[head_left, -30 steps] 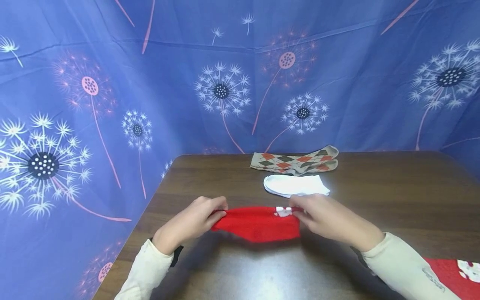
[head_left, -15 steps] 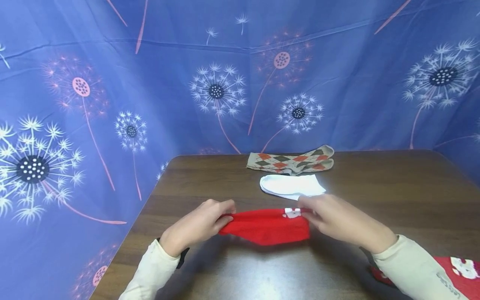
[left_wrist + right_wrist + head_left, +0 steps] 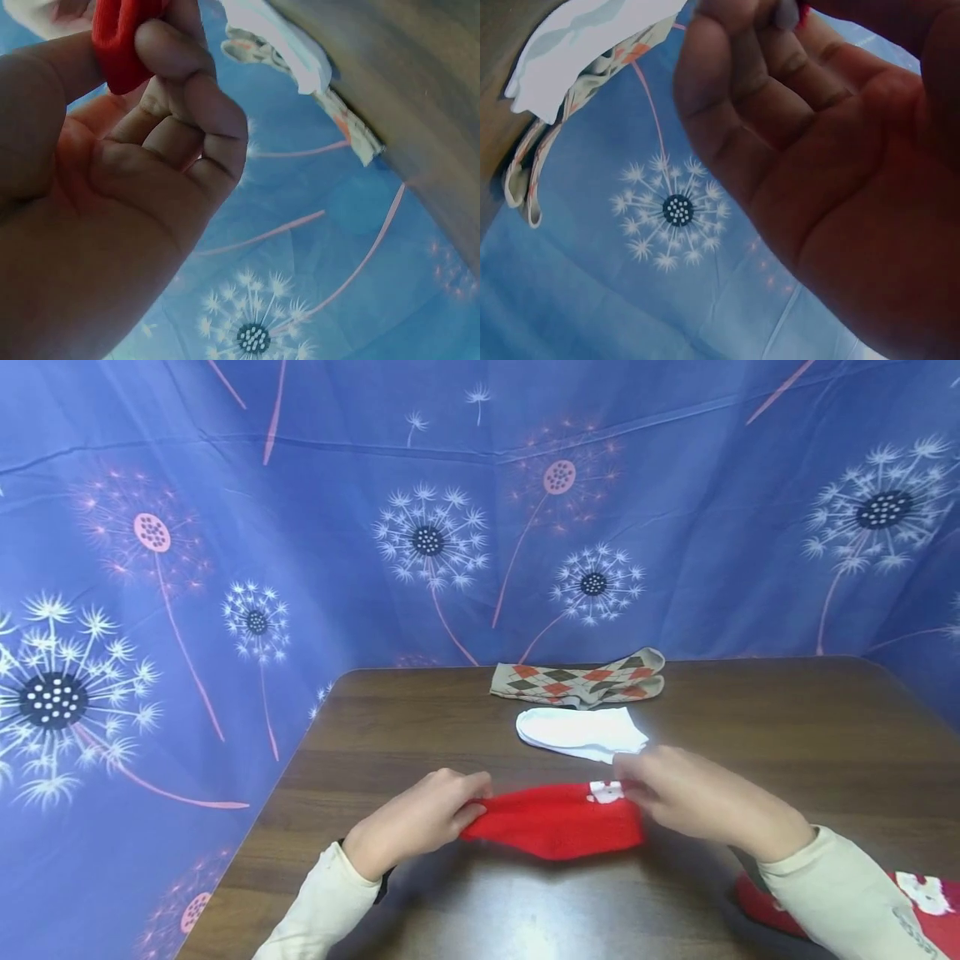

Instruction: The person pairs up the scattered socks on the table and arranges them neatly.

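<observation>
A red sock (image 3: 555, 822) with a white patch near one end is stretched between both hands, over the front middle of the table. My left hand (image 3: 427, 818) pinches its left end; in the left wrist view the red knit (image 3: 124, 45) is folded between thumb and fingers. At the other end, beside the white patch, my right hand (image 3: 701, 793) pinches the top corner. Only a sliver of red shows at those fingertips in the right wrist view. Partly under the right forearm lies another red piece (image 3: 941, 922) with a white patch, on the table.
White socks (image 3: 577, 731) lie flat on the brown table (image 3: 390, 727), just beyond the right hand. Behind them, along the far edge, is a pair of argyle socks (image 3: 577, 681). A blue dandelion-print cloth (image 3: 322, 527) hangs behind and left of the table.
Both hands have moved right and slightly nearer with the red sock held between them. The view has shifted a little, and more of the red piece at the lower right shows.
</observation>
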